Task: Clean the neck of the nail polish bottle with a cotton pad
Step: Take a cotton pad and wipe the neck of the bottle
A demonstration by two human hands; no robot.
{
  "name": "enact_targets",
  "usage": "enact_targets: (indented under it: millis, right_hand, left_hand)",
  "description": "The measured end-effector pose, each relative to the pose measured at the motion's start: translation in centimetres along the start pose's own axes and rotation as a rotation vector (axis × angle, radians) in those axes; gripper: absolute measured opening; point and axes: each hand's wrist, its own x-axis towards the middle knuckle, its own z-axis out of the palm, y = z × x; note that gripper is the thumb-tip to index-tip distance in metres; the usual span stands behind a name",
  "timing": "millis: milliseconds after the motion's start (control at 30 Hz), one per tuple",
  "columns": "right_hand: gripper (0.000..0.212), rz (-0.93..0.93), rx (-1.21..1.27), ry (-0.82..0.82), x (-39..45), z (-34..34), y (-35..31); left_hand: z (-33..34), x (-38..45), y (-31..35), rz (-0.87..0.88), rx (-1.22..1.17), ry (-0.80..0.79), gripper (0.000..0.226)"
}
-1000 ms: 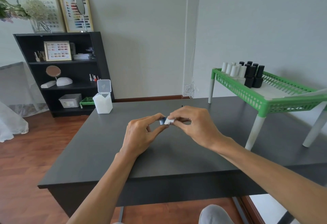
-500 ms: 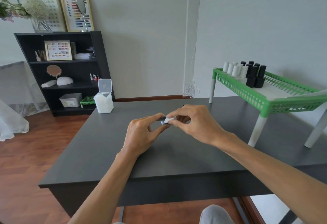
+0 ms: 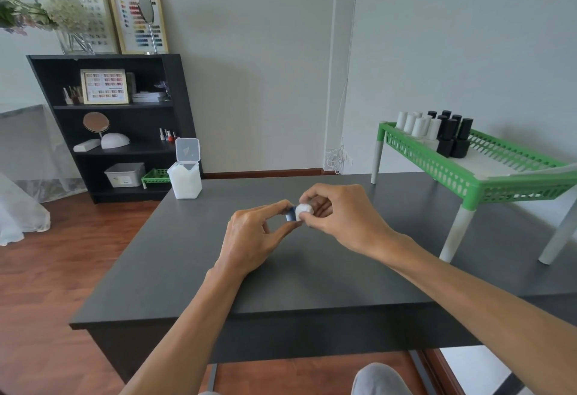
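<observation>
left grip [image 3: 259,232]: pinches blue nail polish bottle [image 3: 291,214] | right grip [image 3: 338,216]: presses cotton pad [image 3: 304,211] against its right end | above desk [image 3: 187,263] centre

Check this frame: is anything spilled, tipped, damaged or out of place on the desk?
Nothing stands out. The left hand holds the blue bottle, the right hand presses the cotton pad against it, and the pad dispenser stands upright, lid open. No spills show.

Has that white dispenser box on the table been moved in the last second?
No. The box stands at the same far left corner of the table; its slight shift in frame matches the shelf's, so the camera moved.
</observation>
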Motion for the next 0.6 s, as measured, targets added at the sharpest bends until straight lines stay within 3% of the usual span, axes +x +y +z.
enact_targets:
  millis: [600]
  right_hand:
    - [0.018, -0.265, -0.315, -0.298, 0.9, -2.2, 0.0]
  left_hand:
    - [-0.1, 0.0, -0.2, 0.051, 0.020, -0.061, 0.033]
